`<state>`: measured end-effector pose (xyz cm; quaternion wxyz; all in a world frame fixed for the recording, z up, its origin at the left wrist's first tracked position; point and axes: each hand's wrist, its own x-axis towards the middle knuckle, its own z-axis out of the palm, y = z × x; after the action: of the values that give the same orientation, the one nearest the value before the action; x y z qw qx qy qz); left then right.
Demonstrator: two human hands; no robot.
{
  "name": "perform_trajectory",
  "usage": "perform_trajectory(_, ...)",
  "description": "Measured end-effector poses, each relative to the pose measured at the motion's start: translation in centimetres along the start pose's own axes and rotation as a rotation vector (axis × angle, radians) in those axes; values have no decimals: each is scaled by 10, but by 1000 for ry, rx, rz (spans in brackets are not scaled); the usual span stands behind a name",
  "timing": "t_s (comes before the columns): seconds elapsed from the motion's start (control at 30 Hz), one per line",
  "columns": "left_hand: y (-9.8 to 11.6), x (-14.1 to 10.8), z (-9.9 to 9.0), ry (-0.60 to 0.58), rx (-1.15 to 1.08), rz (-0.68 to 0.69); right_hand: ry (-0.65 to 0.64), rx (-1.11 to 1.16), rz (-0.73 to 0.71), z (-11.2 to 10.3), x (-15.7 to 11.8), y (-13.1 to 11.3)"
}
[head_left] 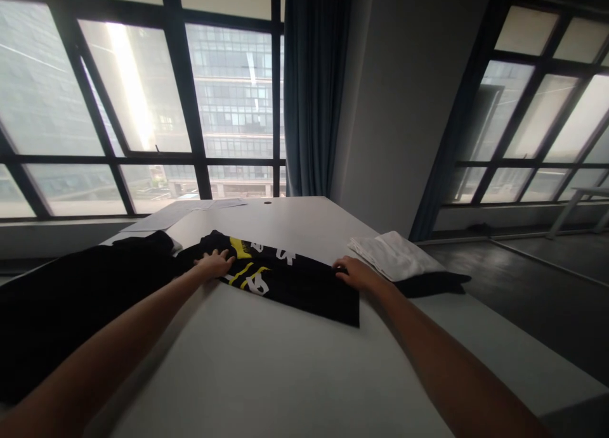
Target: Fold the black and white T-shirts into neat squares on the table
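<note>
A black printed garment with yellow and white lettering lies folded into a long strip across the white table. My left hand rests on its left part, fingers spread flat over the cloth. At the upper right edge, my right hand has its fingers curled, with thumb and fingertips pinching the fabric. Just right of that hand is a folded white cloth, lying on a dark folded cloth. To the left, a large heap of black fabric lies partly behind my left forearm.
Sheets of paper lie at the table's far left. The white table reaches toward windows and a blue curtain. A grey pillar stands behind its right side. Another table stands at far right.
</note>
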<state>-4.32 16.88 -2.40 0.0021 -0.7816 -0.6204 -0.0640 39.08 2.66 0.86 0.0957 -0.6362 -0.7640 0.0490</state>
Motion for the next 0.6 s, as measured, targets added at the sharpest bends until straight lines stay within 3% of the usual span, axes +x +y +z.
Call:
perform_trajectory(0.07, 11, -3, 13, -5, 0, -109, -62, -18, 38, -7, -1, 0)
perform_trajectory(0.13, 25, -3, 21, -7, -11, -128, -145, -49, 92, -15, -3, 2)
perform_trajectory(0.33, 55, 32, 26, -26, -38, 121, -404, -12, 229, -33, -17, 13)
perform_trajectory(0.47, 44, 62, 21, -24, -39, 244, -468, 172, 88, -34, -23, -2)
perform_trajectory(0.6, 24, 75, 11, 36, 6, 178, -511, 325, -71, -27, -25, -43)
